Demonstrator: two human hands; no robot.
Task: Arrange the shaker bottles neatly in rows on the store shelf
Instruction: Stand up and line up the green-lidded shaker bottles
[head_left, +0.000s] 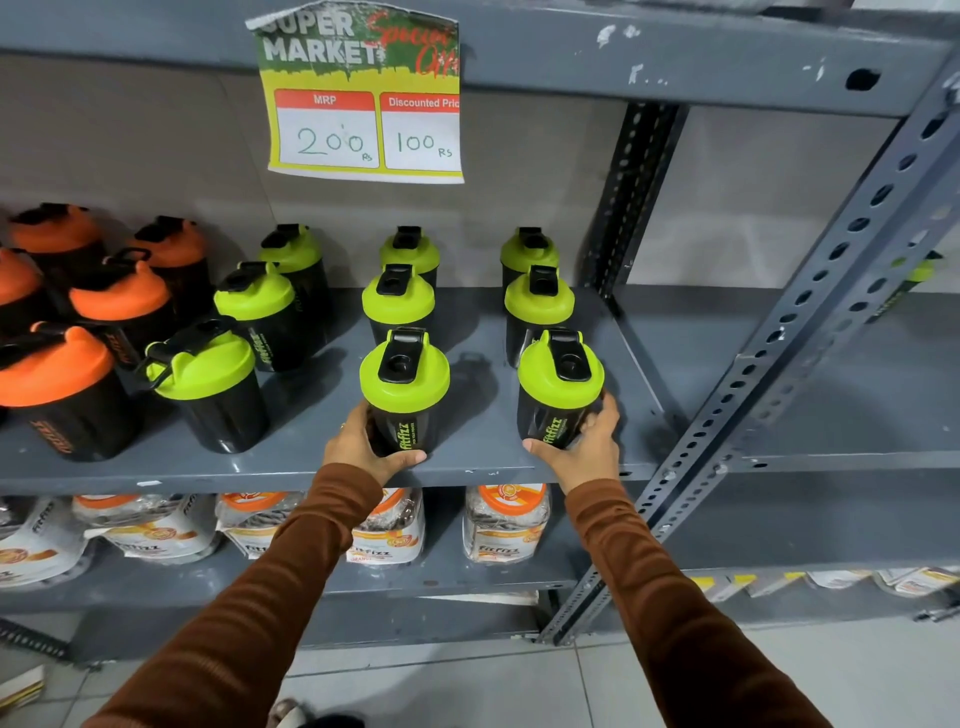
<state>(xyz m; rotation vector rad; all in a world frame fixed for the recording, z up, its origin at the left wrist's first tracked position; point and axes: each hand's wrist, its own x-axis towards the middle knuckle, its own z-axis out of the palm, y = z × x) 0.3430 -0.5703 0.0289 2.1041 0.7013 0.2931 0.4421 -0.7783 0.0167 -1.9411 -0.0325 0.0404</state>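
Black shaker bottles with green lids stand on the grey shelf (478, 415) in three front-to-back rows. My left hand (363, 447) grips the front bottle of the middle row (404, 384) near its base. My right hand (587, 447) grips the front bottle of the right row (560, 384) the same way. Both held bottles stand upright at the shelf's front edge. Behind each stand two more green-lidded bottles (398, 301) (539, 301). The left green row (208, 379) runs slanted. Orange-lidded bottles (57, 374) crowd the far left.
A price sign (363, 104) hangs from the shelf above. A slotted metal upright (810, 332) bounds the shelf on the right. Packaged jars (504, 519) fill the shelf below. Tiled floor lies underneath.
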